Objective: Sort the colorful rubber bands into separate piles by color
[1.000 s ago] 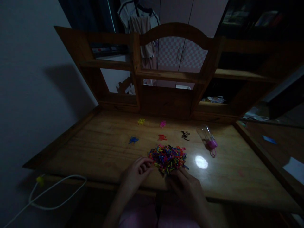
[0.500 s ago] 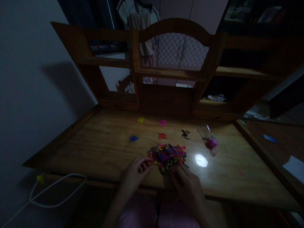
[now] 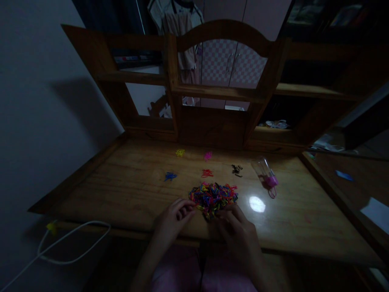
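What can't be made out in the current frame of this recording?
All in the head view:
- Whether the right hand grips a piece: its fingertips are dark against the pile.
- Whether the left hand pinches one: too small and dim.
- The pile's lower pieces: covered by those on top.
- Where the white cable ends: cut off at the lower left.
- The full white paper: cut off by the right edge.

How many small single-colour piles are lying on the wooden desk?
5: yellow pile and pink pile at the back; blue pile, red pile and black pile in front of them.
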Available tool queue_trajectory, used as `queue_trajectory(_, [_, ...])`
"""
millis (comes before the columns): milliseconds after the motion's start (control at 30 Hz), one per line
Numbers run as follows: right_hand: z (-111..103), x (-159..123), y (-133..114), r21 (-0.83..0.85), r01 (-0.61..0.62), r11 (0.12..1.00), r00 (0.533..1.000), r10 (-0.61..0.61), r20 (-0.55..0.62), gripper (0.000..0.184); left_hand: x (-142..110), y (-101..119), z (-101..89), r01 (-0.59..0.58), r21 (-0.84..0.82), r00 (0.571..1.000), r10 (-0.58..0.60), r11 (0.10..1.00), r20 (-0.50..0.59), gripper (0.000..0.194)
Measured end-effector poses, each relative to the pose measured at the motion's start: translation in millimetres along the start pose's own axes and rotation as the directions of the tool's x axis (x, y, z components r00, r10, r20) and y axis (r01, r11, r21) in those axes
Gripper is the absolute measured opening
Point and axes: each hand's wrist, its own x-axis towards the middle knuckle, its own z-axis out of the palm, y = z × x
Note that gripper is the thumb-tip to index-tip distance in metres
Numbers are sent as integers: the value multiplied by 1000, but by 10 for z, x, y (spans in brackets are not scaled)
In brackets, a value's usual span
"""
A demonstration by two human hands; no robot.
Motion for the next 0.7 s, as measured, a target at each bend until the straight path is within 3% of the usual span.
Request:
queue_trajectory(133, [58,10,-25,-70,-47,996,998,50,49,4,-12,0,5,0,-4,1000,0,1000,1,18])
queue_trajectory(300, [110,15,-7,-126,-57,990,998,61,32,8,1,-33,11,-6,15,1000,6,1000,-8,18])
queue_trajectory(700, [-9,56,-33,53,-79,995,997,78,27,14,-5,-56,15,-17,-16,1000,17,1000,-8,17])
